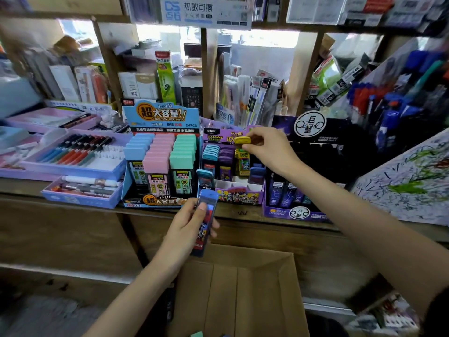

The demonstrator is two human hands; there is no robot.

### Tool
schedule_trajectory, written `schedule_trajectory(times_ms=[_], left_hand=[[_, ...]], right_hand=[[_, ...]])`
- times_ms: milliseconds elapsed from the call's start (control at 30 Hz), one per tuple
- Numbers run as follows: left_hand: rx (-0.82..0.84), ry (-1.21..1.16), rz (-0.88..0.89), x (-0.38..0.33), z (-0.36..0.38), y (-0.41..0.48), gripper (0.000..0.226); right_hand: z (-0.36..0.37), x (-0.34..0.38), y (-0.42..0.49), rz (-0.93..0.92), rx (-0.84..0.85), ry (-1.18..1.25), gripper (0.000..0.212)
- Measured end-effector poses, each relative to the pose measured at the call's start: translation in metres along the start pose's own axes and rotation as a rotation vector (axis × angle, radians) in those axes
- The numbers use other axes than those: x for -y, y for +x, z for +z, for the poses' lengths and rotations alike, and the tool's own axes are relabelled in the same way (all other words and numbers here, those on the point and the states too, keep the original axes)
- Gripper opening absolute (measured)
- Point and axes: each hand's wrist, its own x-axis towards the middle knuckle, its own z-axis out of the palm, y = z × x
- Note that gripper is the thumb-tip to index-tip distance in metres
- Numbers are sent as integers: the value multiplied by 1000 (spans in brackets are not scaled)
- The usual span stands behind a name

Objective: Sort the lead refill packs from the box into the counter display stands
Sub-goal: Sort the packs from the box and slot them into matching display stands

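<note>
Lead refill packs look light, stiff, slick: right hand (269, 148) pinches yellow pack (242, 140) by its cap; left hand (187, 226) grips blue pack (206, 222) mid-body.

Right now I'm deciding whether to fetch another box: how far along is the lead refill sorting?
Done: the blue stand looks full and the purple stand holds several packs. In hand: the right hand pinches a yellow pack over the purple stand; the left hand grips a blue pack. Left: front slots of the purple stand are empty, and the box shows just a mint corner.
</note>
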Motion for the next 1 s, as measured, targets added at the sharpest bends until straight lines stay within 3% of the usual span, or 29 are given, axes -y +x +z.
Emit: schedule_trajectory(times_ms=[267,533,667,767,867,1000], left_hand=[[-1,1,-7,3,-2,1,25],[-12,-7,18,5,1,3,22],[-3,-35,31,4,5,3,22],[1,-66,38,5,8,4,21],[34,-72,55,8,14,7,17],[96,-86,63,15,24,13,16]], right_hand=[[4,-2,10,63,15,3,8],[13,-8,13,42,92,-390,27],[7,3,5,-1,147,-433,36],[-4,18,-17,-84,140,-183,23],[-6,32,-54,-26,367,164,17],[6,23,-90,37,371,292,6]])
